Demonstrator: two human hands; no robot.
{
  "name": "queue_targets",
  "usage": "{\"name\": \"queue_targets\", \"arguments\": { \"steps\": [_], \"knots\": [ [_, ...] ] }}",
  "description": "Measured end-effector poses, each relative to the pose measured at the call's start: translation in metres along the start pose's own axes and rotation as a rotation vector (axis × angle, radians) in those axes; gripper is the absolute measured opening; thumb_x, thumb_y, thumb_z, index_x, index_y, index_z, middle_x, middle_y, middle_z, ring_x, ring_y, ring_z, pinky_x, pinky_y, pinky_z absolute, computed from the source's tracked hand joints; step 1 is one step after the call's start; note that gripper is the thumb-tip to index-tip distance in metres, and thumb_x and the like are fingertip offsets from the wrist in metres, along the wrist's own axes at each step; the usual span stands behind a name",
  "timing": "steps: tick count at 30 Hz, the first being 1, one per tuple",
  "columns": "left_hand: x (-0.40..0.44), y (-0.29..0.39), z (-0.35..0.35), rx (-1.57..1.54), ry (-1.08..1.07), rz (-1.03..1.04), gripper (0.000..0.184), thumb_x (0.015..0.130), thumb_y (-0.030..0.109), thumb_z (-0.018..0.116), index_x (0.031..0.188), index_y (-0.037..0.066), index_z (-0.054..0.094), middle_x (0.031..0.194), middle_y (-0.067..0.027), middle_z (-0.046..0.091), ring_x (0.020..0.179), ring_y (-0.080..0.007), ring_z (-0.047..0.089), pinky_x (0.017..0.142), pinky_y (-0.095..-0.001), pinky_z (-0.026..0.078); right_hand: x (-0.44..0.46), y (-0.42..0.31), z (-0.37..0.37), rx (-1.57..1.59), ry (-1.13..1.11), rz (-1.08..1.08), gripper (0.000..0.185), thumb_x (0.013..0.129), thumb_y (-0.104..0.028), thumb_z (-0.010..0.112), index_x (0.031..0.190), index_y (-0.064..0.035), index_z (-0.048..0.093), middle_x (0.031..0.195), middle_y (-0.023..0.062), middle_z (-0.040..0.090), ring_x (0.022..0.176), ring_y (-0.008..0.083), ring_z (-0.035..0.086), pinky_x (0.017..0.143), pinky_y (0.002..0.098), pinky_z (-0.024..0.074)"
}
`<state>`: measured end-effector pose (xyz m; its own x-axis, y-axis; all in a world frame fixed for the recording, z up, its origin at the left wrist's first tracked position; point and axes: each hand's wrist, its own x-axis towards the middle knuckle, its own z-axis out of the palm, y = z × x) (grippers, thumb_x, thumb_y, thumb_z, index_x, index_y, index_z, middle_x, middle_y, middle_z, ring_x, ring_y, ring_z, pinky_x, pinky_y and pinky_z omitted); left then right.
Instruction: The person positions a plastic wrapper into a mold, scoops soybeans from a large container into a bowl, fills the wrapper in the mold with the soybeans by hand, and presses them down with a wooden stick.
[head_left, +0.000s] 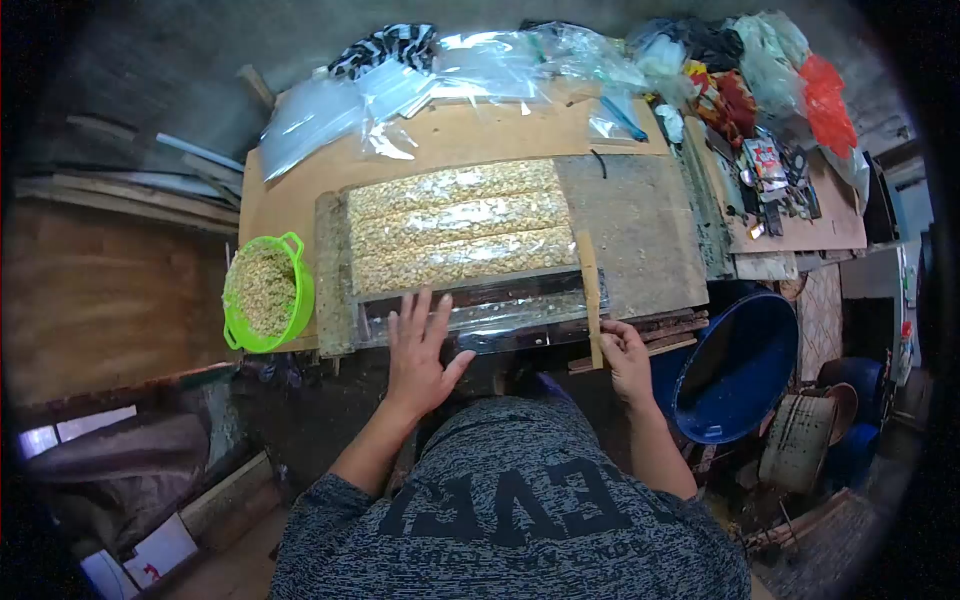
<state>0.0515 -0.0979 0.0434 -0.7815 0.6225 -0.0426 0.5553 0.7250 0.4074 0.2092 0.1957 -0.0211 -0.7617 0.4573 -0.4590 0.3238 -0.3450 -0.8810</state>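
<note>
My left hand [420,355] lies with its fingers spread over the near edge of a clear plastic sheet [490,318]. The fingers of my right hand [628,362] are closed on the near end of a thin wooden strip [589,290]. That strip runs away from me along the right edge of the plastic. Beyond my hands, pale kernels or seeds [460,215] fill several long rows under clear plastic. Between the nearest row and my left hand is a dark strip [470,297] beneath the film.
A bright green basket [268,293] of similar pale pieces stands at the left table edge. Plastic bags [490,65] lie along the back. To the right are a large blue barrel [735,365] and a side table [800,228] with small tools. Wooden boards [125,205] lie at left.
</note>
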Motion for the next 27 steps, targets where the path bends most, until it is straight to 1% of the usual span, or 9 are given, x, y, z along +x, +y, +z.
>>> {"name": "queue_targets", "arguments": {
  "steps": [5, 9, 11, 14, 17, 19, 21, 22, 27],
  "knots": [
    [-0.056, -0.025, -0.019, -0.127, 0.357, -0.241, 0.073, 0.088, 0.03, 0.067, 0.148, 0.005, 0.035, 0.149, -0.025, 0.032, 0.139, -0.0415, 0.03, 0.114, -0.052, 0.022, -0.009, -0.012, -0.014, -0.115, 0.105, -0.02, 0.026, 0.097, -0.011, 0.058, 0.12, 0.0006, 0.054, 0.088, 0.0008, 0.059, 0.071, 0.0075, 0.055, 0.061, 0.0219, 0.0454],
    [-0.094, -0.053, -0.023, -0.345, 0.631, -0.613, 0.071, 0.094, 0.026, 0.06, 0.152, 0.006, 0.025, 0.153, -0.0237, 0.022, 0.138, -0.0371, 0.03, 0.109, -0.048, 0.028, 0.001, -0.005, -0.028, -0.152, 0.173, -0.086, 0.022, 0.099, -0.013, 0.057, 0.118, -0.0022, 0.058, 0.089, -0.0012, 0.059, 0.073, 0.005, 0.055, 0.062, 0.0206, 0.0452],
    [-0.1, -0.074, -0.024, -0.434, 0.675, -0.75, 0.071, 0.098, 0.034, 0.053, 0.155, 0.01, 0.018, 0.154, -0.0213, 0.019, 0.136, -0.0344, 0.031, 0.107, -0.0493, 0.03, -0.001, -0.016, -0.024, -0.139, 0.203, -0.118, 0.02, 0.099, -0.015, 0.056, 0.115, -0.0027, 0.058, 0.089, -0.0013, 0.059, 0.072, 0.0049, 0.055, 0.062, 0.0205, 0.0449],
    [-0.097, -0.113, -0.029, -0.91, 0.917, -1.037, 0.083, 0.096, 0.057, 0.044, 0.157, 0.017, 0.004, 0.156, -0.0139, 0.021, 0.132, -0.0323, 0.036, 0.101, -0.0499, 0.031, -0.003, -0.022, -0.019, -0.093, 0.258, -0.194, 0.018, 0.1, -0.016, 0.056, 0.113, -0.0041, 0.058, 0.084, -0.0025, 0.058, 0.071, 0.0045, 0.055, 0.06, 0.0195, 0.0432],
    [-0.086, -0.146, -0.039, -1.124, 1.003, -1.012, 0.082, 0.099, 0.053, 0.046, 0.157, 0.018, 0.001, 0.151, -0.0121, 0.025, 0.13, -0.0323, 0.036, 0.102, -0.0492, 0.032, -0.01, -0.028, -0.009, -0.123, 0.278, -0.243, 0.018, 0.1, -0.016, 0.055, 0.112, -0.0038, 0.058, 0.084, -0.0027, 0.058, 0.07, 0.0044, 0.054, 0.059, 0.0193, 0.0427],
    [-0.075, -0.164, -0.038, -1.147, 1.064, -1.06, 0.083, 0.096, 0.053, 0.052, 0.156, 0.019, 0.006, 0.143, -0.0096, 0.036, 0.122, -0.0277, 0.045, 0.096, -0.0453, 0.038, -0.016, -0.034, 0.003, -0.163, 0.258, -0.261, 0.017, 0.1, -0.016, 0.055, 0.112, -0.0032, 0.059, 0.086, -0.0019, 0.058, 0.07, 0.0048, 0.054, 0.059, 0.0198, 0.043],
    [-0.068, -0.176, -0.041, -1.315, 1.047, -0.992, 0.074, 0.093, 0.053, 0.058, 0.15, 0.017, 0.026, 0.126, -0.007, 0.05, 0.106, -0.0211, 0.054, 0.087, -0.0393, 0.044, -0.02, -0.032, 0.012, -0.213, 0.277, -0.283, 0.017, 0.1, -0.015, 0.055, 0.111, -0.0027, 0.059, 0.085, -0.001, 0.058, 0.07, 0.0053, 0.055, 0.06, 0.0203, 0.0435],
    [-0.071, -0.2, -0.03, -1.42, 1.036, -1.016, 0.058, 0.092, 0.046, 0.063, 0.135, 0.014, 0.044, 0.11, -0.0032, 0.056, 0.091, -0.0155, 0.057, 0.075, -0.0318, 0.05, -0.024, -0.036, 0.016, -0.232, 0.215, -0.278, 0.016, 0.1, -0.013, 0.055, 0.112, -0.0026, 0.059, 0.086, -0.0002, 0.059, 0.07, 0.0057, 0.055, 0.061, 0.0205, 0.0442],
    [-0.063, -0.234, -0.026, -1.641, 0.956, -0.99, 0.043, 0.09, 0.027, 0.064, 0.128, 0.011, 0.049, 0.107, -0.0052, 0.057, 0.086, -0.016, 0.059, 0.063, -0.0283, 0.055, -0.039, -0.052, 0.06, -0.29, 0.166, -0.321, 0.015, 0.099, -0.011, 0.056, 0.111, -0.0024, 0.06, 0.088, -0.0002, 0.059, 0.072, 0.0057, 0.055, 0.062, 0.0203, 0.0447]
  ]
}}
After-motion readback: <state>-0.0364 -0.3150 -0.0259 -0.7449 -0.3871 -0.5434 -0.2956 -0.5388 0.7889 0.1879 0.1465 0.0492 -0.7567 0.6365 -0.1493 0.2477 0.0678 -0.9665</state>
